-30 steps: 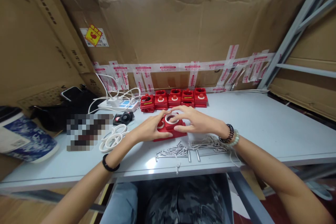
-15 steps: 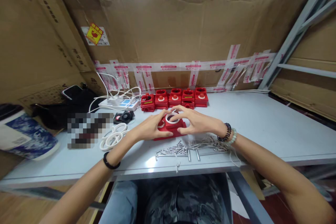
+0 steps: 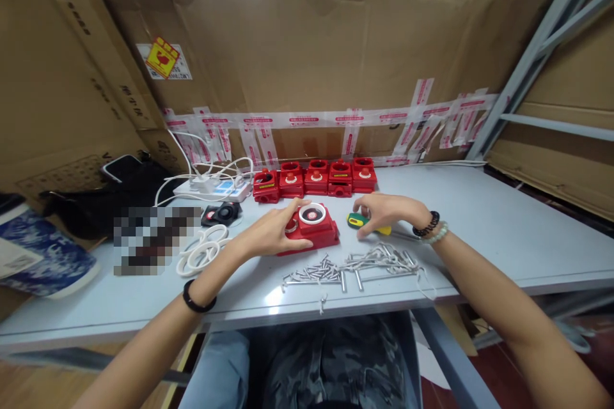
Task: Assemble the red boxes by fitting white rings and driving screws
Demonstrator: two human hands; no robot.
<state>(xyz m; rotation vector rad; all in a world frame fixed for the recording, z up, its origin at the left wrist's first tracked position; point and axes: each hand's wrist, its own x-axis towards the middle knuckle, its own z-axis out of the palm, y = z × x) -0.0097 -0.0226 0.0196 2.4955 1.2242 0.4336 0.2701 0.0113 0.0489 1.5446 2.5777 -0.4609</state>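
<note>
Being steadied against sliding, presumably, red housing (image 3: 319,234) is clasped by left hand (image 3: 271,235); right of it, screwdriver (image 3: 355,221) is pinched by right hand (image 3: 391,211).

Five red housings (image 3: 314,177) in a row; a sixth housing (image 3: 320,234) nearer; one screwdriver (image 3: 355,221); one power strip (image 3: 217,190).

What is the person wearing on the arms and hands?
Both forearms are bare, without sleeves or gloves. The left hand has a plain black band at its wrist. The right hand has two at its wrist: a black bracelet and a pale green bead bracelet. No rings show.
</note>
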